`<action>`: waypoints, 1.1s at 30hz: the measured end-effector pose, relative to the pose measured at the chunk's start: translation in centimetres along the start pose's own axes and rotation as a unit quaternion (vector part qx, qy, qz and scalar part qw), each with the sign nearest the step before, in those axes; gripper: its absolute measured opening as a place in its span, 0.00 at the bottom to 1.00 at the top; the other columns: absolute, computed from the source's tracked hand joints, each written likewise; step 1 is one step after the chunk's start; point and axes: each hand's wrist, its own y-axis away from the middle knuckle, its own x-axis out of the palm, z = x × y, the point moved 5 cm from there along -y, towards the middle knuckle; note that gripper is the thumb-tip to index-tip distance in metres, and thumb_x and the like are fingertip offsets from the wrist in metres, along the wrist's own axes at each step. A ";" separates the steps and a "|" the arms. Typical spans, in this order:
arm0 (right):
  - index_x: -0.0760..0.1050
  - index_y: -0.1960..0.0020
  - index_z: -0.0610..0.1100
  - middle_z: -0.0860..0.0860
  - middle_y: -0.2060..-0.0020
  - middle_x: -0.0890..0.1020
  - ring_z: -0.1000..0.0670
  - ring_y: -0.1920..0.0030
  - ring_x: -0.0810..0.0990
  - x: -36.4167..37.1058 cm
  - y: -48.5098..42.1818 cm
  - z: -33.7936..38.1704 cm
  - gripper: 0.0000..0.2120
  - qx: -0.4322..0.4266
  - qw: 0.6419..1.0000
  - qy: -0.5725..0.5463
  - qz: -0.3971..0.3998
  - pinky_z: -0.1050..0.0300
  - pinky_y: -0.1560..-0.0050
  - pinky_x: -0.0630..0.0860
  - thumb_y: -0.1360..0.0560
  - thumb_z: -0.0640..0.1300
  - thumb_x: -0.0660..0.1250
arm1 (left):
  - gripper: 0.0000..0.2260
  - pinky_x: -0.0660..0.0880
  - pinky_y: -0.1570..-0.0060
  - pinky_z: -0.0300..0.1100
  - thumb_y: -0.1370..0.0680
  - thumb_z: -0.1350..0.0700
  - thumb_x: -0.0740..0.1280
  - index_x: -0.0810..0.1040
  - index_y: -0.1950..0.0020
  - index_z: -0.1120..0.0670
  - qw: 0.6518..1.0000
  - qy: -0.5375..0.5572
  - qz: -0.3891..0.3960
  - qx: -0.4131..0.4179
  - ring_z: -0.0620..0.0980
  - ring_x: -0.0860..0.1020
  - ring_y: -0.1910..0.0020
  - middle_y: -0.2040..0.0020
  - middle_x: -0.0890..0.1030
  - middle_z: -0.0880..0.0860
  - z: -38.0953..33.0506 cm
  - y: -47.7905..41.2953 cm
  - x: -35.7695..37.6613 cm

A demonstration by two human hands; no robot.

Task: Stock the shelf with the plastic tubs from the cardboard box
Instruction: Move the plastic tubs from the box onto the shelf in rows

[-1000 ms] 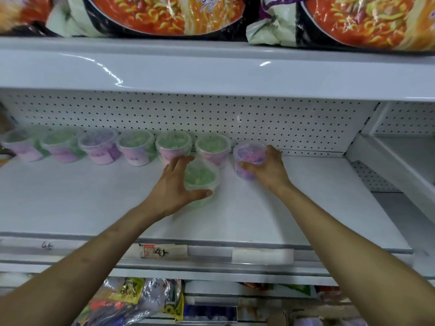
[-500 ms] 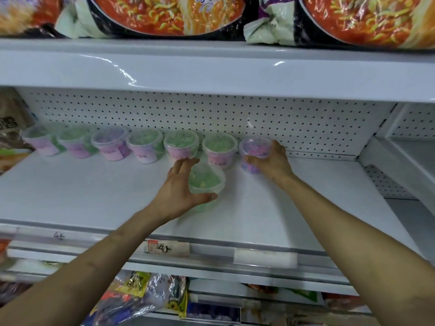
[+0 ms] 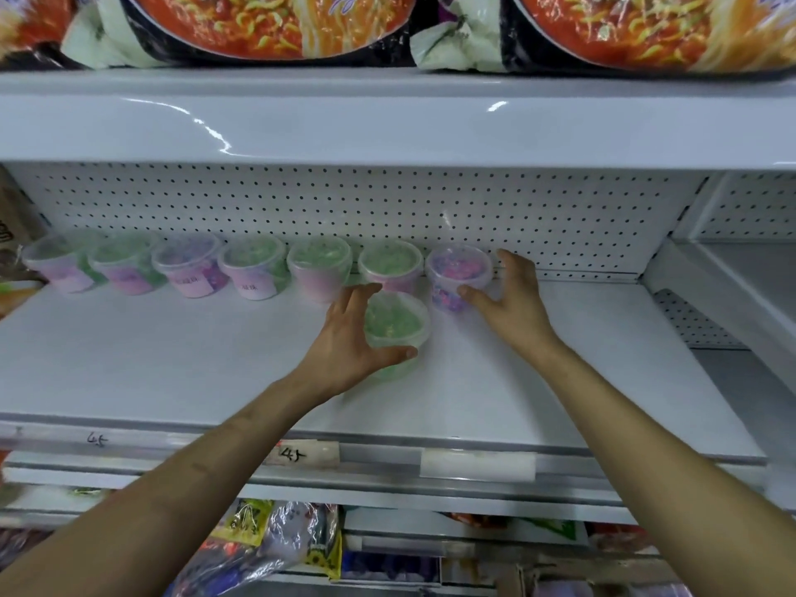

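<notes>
The right hand (image 3: 512,303) just opened its grip off the purple tub (image 3: 458,268), now set at the back edge of the shelf (image 3: 172,359); the left hand (image 3: 349,338) still wraps the green tub (image 3: 394,324).

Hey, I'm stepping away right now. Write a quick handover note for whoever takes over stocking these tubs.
Left hand: grips the green tub, which stands on the shelf just in front of the back row.
Right hand: spread at the purple tub, thumb touching it; whether the grip is closed is unclear.
Done: seven tubs line the back, the purple tub at the right end.
Left: probably settle the green tub, then fetch more. The cardboard box is not in view.
</notes>
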 end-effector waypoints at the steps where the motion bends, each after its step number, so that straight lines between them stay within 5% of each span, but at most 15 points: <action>1: 0.64 0.22 0.47 0.49 0.28 0.66 0.46 0.26 0.66 -0.4 0.8 0.3 0.38 -0.021 1.000 -0.006 0.004 0.56 0.30 0.65 0.25 0.57 0.76 | 0.47 0.72 0.31 0.52 0.35 0.32 0.78 0.62 0.22 0.46 1.000 0.007 0.007 0.003 0.50 0.69 0.29 0.28 0.66 0.46 -0.5 -0.3 0.8; 9: 0.64 0.21 0.54 0.56 0.26 0.66 0.55 0.27 0.70 -1.8 5.7 -0.6 0.44 -0.006 0.982 -0.092 0.167 0.51 0.26 0.72 0.30 0.71 0.72 | 0.55 0.71 0.29 0.55 0.37 0.29 0.76 0.56 0.18 0.50 0.996 0.056 0.065 0.025 0.53 0.66 0.26 0.24 0.63 0.50 -5.2 -2.1 6.9; 14: 0.63 0.27 0.60 0.54 0.29 0.66 0.58 0.32 0.73 -3.3 7.0 -2.2 0.36 0.039 0.974 -0.135 0.179 0.67 0.36 0.74 0.30 0.61 0.76 | 0.56 0.66 0.25 0.55 0.36 0.32 0.78 0.53 0.17 0.49 0.989 0.075 0.121 0.039 0.52 0.61 0.22 0.22 0.60 0.49 -7.5 -3.0 9.1; 18: 0.61 0.20 0.56 0.56 0.27 0.65 0.57 0.30 0.71 -3.9 7.1 -3.4 0.42 0.051 0.974 -0.110 0.192 0.59 0.30 0.73 0.28 0.58 0.79 | 0.50 0.66 0.25 0.51 0.31 0.42 0.81 0.55 0.18 0.46 0.985 0.068 0.139 0.075 0.47 0.62 0.24 0.24 0.61 0.45 -6.8 -2.9 8.8; 24: 0.58 0.19 0.54 0.54 0.27 0.65 0.59 0.34 0.72 -2.4 6.6 -2.8 0.47 0.049 0.971 -0.109 0.206 0.77 0.45 0.72 0.29 0.49 0.83 | 0.49 0.70 0.29 0.47 0.31 0.39 0.80 0.56 0.18 0.44 0.986 0.058 0.149 0.053 0.47 0.68 0.28 0.23 0.64 0.47 -5.3 -3.1 7.7; 27: 0.65 0.35 0.66 0.51 0.30 0.71 0.63 0.38 0.74 -2.9 5.9 -3.2 0.37 0.042 0.978 -0.105 0.177 0.72 0.45 0.76 0.31 0.47 0.84 | 0.48 0.67 0.27 0.46 0.30 0.41 0.80 0.56 0.17 0.43 0.981 0.061 0.171 0.073 0.47 0.65 0.25 0.22 0.63 0.48 -6.2 -3.6 8.3; 30: 0.65 0.26 0.56 0.52 0.30 0.71 0.59 0.37 0.76 -4.4 5.3 -4.7 0.42 0.055 0.982 -0.091 0.154 0.65 0.41 0.78 0.32 0.50 0.85 | 0.41 0.68 0.26 0.51 0.26 0.50 0.77 0.60 0.18 0.46 0.978 0.052 0.180 0.091 0.46 0.67 0.26 0.23 0.65 0.45 -6.5 -4.7 8.3; 33: 0.66 0.23 0.54 0.52 0.30 0.72 0.53 0.35 0.76 -5.7 4.4 -6.1 0.44 0.068 0.985 -0.092 0.130 0.54 0.35 0.78 0.33 0.52 0.85 | 0.28 0.73 0.31 0.53 0.26 0.68 0.69 0.72 0.25 0.56 0.994 0.003 0.047 0.098 0.53 0.75 0.33 0.29 0.74 0.53 -6.5 -7.0 5.9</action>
